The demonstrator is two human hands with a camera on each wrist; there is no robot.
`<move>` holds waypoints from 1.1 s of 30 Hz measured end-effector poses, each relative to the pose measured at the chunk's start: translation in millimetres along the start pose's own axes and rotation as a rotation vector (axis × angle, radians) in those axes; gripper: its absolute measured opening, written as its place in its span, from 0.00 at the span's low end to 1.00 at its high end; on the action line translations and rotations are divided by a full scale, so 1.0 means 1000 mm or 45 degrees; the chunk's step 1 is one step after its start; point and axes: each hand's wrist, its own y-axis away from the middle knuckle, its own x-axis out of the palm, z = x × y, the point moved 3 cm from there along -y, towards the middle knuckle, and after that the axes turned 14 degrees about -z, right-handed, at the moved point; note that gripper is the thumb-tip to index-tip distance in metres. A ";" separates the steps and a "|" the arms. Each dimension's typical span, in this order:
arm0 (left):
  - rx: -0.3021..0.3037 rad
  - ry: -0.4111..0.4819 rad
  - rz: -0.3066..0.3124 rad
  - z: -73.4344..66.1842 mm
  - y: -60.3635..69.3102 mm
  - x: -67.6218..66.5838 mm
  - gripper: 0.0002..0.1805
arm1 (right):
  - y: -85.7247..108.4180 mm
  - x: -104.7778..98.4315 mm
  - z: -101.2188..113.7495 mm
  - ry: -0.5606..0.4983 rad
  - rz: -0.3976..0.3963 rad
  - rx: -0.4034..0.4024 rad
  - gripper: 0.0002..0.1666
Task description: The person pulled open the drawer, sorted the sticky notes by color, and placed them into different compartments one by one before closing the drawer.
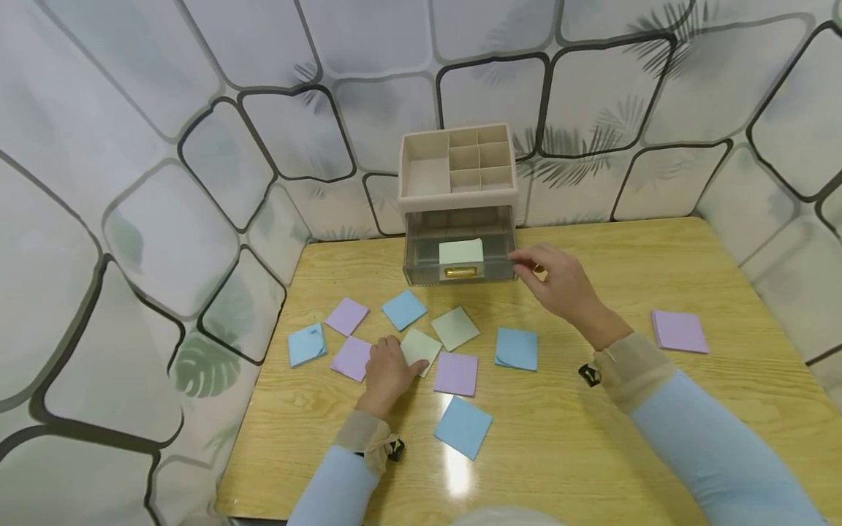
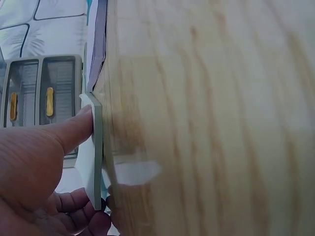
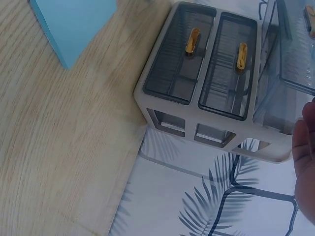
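Observation:
My left hand [image 1: 388,371] grips a pale green sticky note pad [image 1: 419,349] on the table, thumb on one side and fingers at the edge in the left wrist view. My right hand [image 1: 555,281] pinches the right front corner of a clear grey drawer [image 1: 421,267], pulled out from the top of a small cream desk organizer [image 1: 459,201]. A pale green pad [image 1: 460,251] lies inside that drawer, behind its gold handle [image 1: 460,272]. In the right wrist view only part of the right hand [image 3: 305,152] shows, beside the drawer; its thumb is hidden.
Several blue, purple and green pads lie about the wooden table [image 1: 566,453], among them a green pad [image 1: 455,329] and a purple pad [image 1: 455,374]. Another purple pad [image 1: 680,331] lies far right. Two lower drawers [image 3: 226,64] are closed. Patterned walls border the table.

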 end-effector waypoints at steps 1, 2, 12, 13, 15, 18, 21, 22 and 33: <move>0.005 -0.002 -0.007 0.001 0.001 0.000 0.36 | 0.000 0.000 0.000 -0.002 0.001 0.000 0.11; 0.009 0.000 -0.012 0.001 0.002 0.000 0.36 | 0.001 0.001 0.000 -0.006 0.003 0.000 0.11; 0.028 0.021 -0.081 -0.001 0.008 -0.001 0.36 | 0.003 0.000 -0.001 -0.036 0.016 0.014 0.12; 0.023 0.030 -0.082 -0.001 0.008 -0.001 0.35 | 0.003 0.000 -0.002 -0.035 0.017 0.017 0.11; 0.009 0.054 -0.078 -0.002 0.008 -0.002 0.35 | 0.002 -0.001 -0.003 -0.037 0.017 0.021 0.11; -0.016 0.094 -0.067 -0.003 0.007 -0.003 0.35 | 0.001 -0.001 -0.004 -0.030 0.018 0.035 0.11; -0.041 0.104 -0.048 -0.003 0.005 -0.003 0.35 | 0.001 -0.001 -0.006 -0.025 0.031 0.047 0.11; -0.048 0.105 -0.044 -0.003 0.005 -0.002 0.35 | 0.002 -0.001 -0.007 -0.023 0.038 0.053 0.11; -0.112 0.163 0.086 0.005 -0.001 -0.004 0.34 | -0.001 0.000 -0.007 -0.054 0.072 0.069 0.12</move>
